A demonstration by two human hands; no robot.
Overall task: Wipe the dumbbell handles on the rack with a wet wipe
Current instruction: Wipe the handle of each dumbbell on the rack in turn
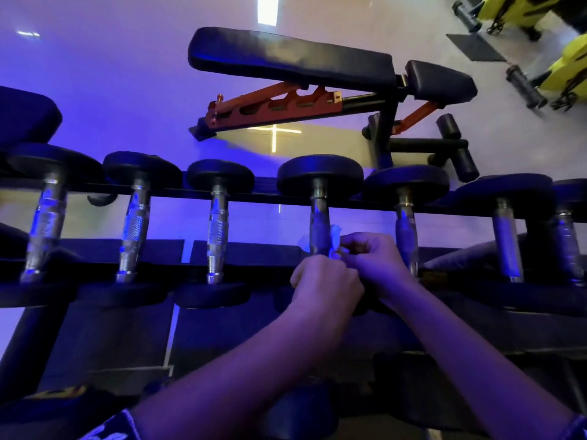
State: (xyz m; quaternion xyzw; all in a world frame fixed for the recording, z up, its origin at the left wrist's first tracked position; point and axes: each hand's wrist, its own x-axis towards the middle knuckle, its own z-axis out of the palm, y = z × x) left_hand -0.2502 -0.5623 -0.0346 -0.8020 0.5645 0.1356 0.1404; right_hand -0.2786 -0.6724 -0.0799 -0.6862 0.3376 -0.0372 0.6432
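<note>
Dumbbell handle, fourth from the left on the rack, sits about 12 o'clock from my hands, near frame centre. Wet wipe is bunched around its lower half, white edges poking out both sides. My right hand is curled shut with its fingers pinching the wipe at the handle's right side; my left hand is closed at 6 o'clock of the handle, apparently gripping the wipe's near end, though I can't see that contact clearly. Risk, as I judge it: wipe is thin and the knurled metal could snag or tear it if I pull hard; a loose bunch could also slip off and skip part of the handle. Tugging sideways might roll the dumbbell in its cradle. Neighbouring handles at 9 o'clock and 3 o'clock look bare, likely not yet done. No containers in view; no wipe pack visible. Weight bench stands beyond at 12 o'clock.
</note>
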